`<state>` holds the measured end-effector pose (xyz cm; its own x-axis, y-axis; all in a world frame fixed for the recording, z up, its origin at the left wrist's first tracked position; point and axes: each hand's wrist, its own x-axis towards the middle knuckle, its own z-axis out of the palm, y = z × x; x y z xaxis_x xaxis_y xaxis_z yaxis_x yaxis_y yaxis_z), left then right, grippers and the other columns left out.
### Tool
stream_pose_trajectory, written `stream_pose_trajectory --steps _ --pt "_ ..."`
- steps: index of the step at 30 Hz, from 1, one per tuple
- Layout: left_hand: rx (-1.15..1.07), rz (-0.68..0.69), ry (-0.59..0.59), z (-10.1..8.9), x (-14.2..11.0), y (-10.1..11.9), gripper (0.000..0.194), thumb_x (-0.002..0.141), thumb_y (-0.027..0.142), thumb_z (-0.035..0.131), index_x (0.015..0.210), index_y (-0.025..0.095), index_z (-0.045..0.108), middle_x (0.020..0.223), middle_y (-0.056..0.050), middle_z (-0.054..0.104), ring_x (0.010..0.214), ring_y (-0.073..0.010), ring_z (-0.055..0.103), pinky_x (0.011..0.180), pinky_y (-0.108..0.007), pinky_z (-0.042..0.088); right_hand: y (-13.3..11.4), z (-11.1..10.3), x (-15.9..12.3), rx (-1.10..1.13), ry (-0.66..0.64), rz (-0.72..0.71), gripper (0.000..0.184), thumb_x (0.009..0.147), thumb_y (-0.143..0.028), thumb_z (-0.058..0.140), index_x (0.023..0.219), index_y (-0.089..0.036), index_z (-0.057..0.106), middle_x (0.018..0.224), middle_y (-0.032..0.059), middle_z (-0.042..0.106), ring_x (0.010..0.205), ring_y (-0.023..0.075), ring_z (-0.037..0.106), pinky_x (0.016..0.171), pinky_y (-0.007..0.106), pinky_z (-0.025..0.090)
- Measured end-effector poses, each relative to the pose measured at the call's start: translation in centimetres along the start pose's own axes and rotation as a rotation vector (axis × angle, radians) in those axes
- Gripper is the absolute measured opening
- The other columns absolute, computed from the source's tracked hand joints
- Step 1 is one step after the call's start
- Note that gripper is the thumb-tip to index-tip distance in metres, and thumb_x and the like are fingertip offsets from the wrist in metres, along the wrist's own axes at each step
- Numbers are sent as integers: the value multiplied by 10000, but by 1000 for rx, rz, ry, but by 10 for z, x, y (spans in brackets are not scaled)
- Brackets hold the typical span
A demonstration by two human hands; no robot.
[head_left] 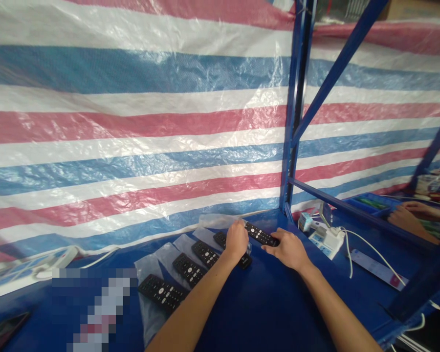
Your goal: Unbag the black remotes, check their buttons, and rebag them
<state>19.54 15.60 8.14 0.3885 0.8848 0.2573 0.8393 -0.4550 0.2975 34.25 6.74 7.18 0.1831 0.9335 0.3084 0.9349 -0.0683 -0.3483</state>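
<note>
Remotes [161,291], blk w/ white round btn & rows of small pale btns, lie slanted side by side, L of the left hand, w/ clear plastic bags [148,266] around/under them, on blue worktop [264,303]. Left hand [237,238]: fingers curled closed over the last of the row; can't tell what, if anything, is pinched. Held remote [256,232], btw both hands: slim, blk, btns facing up, white round btn nr the left-hand end, tilted down to R. Right hand [288,247] grips its lower end, thumb & fingers. Just R of that hand: white power strip [332,242] w/ plugs; farther R, co-worker's hands [401,220].
</note>
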Motion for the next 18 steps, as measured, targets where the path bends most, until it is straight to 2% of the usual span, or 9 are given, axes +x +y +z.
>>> stream_pose_trajectory --steps 4,7,12,18 --pt "12 -64 36 -5 1 4 247 898 138 404 1084 123 566 1078 -133 630 1019 -221 595 867 -298 437 1 1 0 1 22 -25 261 762 -466 625 722 -208 632 788 8 602 667 146 589 561 257 311" --pt "67 -49 25 -7 5 5 264 927 174 378 1101 103 563 1130 -151 601 1048 -226 578 879 -300 436 0 0 -1 -5 37 -31 246 767 -453 625 734 -209 627 795 7 599 665 146 592 562 260 311" --pt "141 50 -34 -8 10 1 288 886 51 357 1063 101 579 1108 -136 593 1053 -205 570 908 -285 429 -1 -2 -3 -9 28 -79 190 767 -400 636 747 -212 624 799 5 595 666 141 595 563 253 316" --pt "153 228 -23 -2 4 1 260 844 22 395 1000 126 575 1062 -111 591 1024 -201 568 893 -298 449 -2 3 -2 -20 26 -105 176 751 -381 658 761 -208 632 799 0 593 658 134 593 557 243 315"
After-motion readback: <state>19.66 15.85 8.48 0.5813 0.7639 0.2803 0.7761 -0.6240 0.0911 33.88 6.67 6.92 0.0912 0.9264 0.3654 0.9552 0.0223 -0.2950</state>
